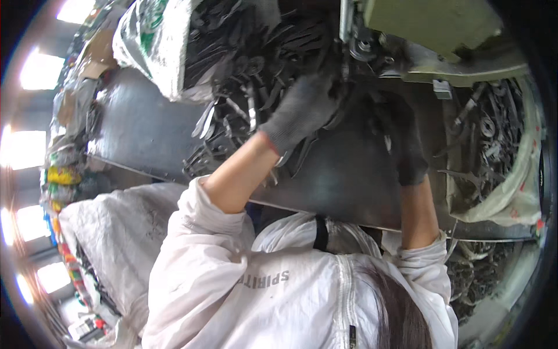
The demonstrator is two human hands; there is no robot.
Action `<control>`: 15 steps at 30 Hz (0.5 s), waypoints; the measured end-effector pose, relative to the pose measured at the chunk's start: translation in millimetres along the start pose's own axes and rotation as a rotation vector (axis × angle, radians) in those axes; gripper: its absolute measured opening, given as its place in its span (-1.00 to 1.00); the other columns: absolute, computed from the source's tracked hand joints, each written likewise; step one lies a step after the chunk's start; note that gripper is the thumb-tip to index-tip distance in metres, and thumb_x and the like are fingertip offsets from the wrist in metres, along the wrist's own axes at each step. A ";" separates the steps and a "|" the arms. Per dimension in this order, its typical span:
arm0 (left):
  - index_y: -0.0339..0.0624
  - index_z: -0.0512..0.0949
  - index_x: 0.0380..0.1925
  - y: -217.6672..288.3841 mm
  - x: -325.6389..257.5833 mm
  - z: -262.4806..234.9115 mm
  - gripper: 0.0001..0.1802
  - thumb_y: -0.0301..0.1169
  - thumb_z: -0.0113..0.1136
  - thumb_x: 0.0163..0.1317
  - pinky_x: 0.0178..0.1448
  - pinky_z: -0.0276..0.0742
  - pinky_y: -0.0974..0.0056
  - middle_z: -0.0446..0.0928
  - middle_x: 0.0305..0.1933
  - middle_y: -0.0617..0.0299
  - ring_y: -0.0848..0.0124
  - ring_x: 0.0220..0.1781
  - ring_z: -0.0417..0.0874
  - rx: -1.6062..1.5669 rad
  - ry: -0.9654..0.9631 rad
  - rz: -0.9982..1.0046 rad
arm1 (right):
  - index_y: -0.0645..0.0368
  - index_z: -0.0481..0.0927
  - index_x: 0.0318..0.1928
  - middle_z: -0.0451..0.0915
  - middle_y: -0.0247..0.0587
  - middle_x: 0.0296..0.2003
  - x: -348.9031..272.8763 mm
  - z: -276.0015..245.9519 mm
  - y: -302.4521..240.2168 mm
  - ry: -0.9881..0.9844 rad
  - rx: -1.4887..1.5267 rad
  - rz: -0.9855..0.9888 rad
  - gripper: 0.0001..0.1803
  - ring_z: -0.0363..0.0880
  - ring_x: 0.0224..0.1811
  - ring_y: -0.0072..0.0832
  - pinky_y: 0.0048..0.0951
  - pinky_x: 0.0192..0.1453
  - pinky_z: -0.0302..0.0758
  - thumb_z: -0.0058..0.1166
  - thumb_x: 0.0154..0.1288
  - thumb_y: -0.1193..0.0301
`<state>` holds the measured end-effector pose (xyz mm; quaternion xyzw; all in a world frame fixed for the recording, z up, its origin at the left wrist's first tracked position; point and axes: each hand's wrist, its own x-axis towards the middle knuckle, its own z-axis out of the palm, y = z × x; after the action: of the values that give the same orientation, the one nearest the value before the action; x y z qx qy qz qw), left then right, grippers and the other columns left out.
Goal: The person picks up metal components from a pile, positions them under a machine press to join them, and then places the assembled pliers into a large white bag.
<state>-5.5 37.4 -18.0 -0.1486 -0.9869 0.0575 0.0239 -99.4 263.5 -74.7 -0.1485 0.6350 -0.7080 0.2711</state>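
My left hand (308, 107), in a dark grey knitted glove, reaches in front of a machine (363, 49), beside a heap of dark flat metal pieces (256, 67). Its fingers are lost in shadow and blur, so I cannot tell what they hold. To its right is my right hand (404, 134), in a dark glove, below the machine and over the metal tabletop (343, 174). Those fingers are also dark and smeared. Slim shiny and dark metal parts lie loose under my left wrist.
A white plastic woven sack (154, 46) lies open at the upper left, metal pieces spilling from it. Another open sack (517, 203) with metal parts stands at the right. The machine's pale green housing (436, 26) overhangs the table. A full white sack (122, 227) stands left.
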 end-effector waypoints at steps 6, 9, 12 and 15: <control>-0.28 0.67 -0.19 -104.9 -151.1 4.5 -0.76 -0.33 0.20 0.30 -0.14 0.62 -0.10 0.68 -0.33 -0.12 -0.12 -0.24 0.72 -0.045 0.116 -0.584 | 0.30 0.54 0.16 0.64 -0.25 -0.11 -3.3 14.7 -11.6 0.069 0.037 0.066 -0.68 0.60 -0.33 -0.58 -0.52 -0.25 0.57 0.12 0.48 0.47; -0.22 0.68 -0.23 -146.9 -212.1 44.7 -0.77 -0.31 0.17 0.29 -0.06 0.63 -0.11 0.70 -0.21 -0.16 -0.11 -0.11 0.74 -0.061 -0.125 -0.745 | 0.27 0.55 0.16 0.66 -0.24 -0.08 -7.0 17.6 -17.1 0.092 0.066 0.116 -0.70 0.62 -0.32 -0.61 -0.54 -0.28 0.58 0.12 0.49 0.47; -0.20 0.70 -0.19 -179.8 -228.2 78.1 -0.75 -0.30 0.16 0.31 -0.01 0.62 -0.13 0.71 -0.18 -0.16 -0.13 -0.06 0.73 -0.185 -0.044 -0.740 | 0.25 0.55 0.17 0.69 -0.25 -0.07 -6.4 14.3 -13.9 0.084 0.081 0.057 -0.69 0.63 -0.33 -0.63 -0.58 -0.30 0.56 0.12 0.49 0.46; -0.14 0.74 -0.09 -198.6 -229.6 90.7 -0.65 -0.14 0.22 0.34 0.05 0.63 -0.08 0.72 -0.10 -0.14 -0.09 0.02 0.73 -0.161 -0.288 -0.690 | 0.25 0.55 0.19 0.71 -0.27 -0.11 -16.2 27.1 -42.1 0.120 0.032 0.105 -0.68 0.63 -0.36 -0.62 -0.59 -0.32 0.54 0.13 0.50 0.44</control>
<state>150.1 -228.8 -90.9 0.2005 -0.9736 -0.0115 -0.1087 -79.5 252.5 -27.2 -0.0680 0.6458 -0.7103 0.2718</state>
